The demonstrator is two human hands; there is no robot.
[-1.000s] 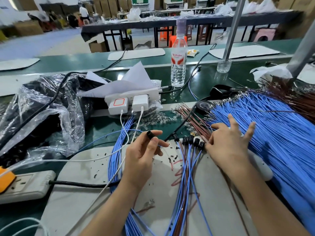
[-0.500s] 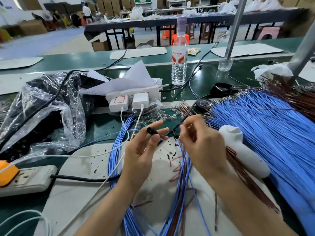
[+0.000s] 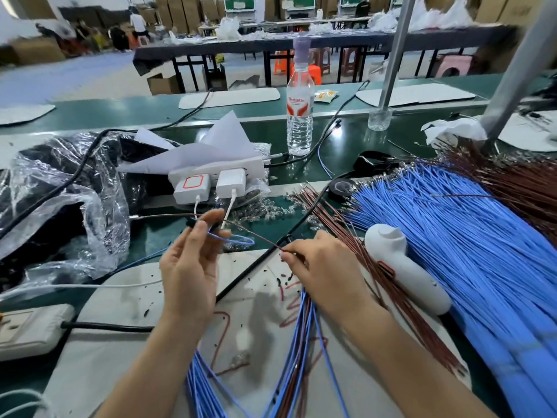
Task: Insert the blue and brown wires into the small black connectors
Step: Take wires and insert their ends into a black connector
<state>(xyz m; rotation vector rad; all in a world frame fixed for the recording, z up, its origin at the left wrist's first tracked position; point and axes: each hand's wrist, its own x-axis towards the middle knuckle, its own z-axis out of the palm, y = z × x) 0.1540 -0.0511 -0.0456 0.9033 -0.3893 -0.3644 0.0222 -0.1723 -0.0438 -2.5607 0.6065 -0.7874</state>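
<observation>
My left hand (image 3: 188, 267) is raised over the grey work mat (image 3: 126, 342) and pinches a small black connector (image 3: 214, 227) at its fingertips. A blue wire (image 3: 238, 239) loops out to the right below those fingers. My right hand (image 3: 319, 267) pinches a thin brown wire (image 3: 256, 235) that runs up-left towards the connector. Whether its tip is inside the connector is hidden by motion blur. A large fan of blue wires (image 3: 452, 236) and a bundle of brown wires (image 3: 518, 182) lie at the right. Finished blue and brown wires (image 3: 298, 357) trail between my forearms.
A white handheld tool (image 3: 404, 267) lies right of my right hand. White chargers (image 3: 208, 184) on a power strip stand behind my hands, a water bottle (image 3: 299, 110) further back. A crumpled plastic bag (image 3: 60, 200) and a socket block (image 3: 27, 330) sit at the left.
My right hand left the wire pile, came to the middle and now draws a brown wire out to the right. My left hand rose slightly, and a blue wire loop now hangs from it.
</observation>
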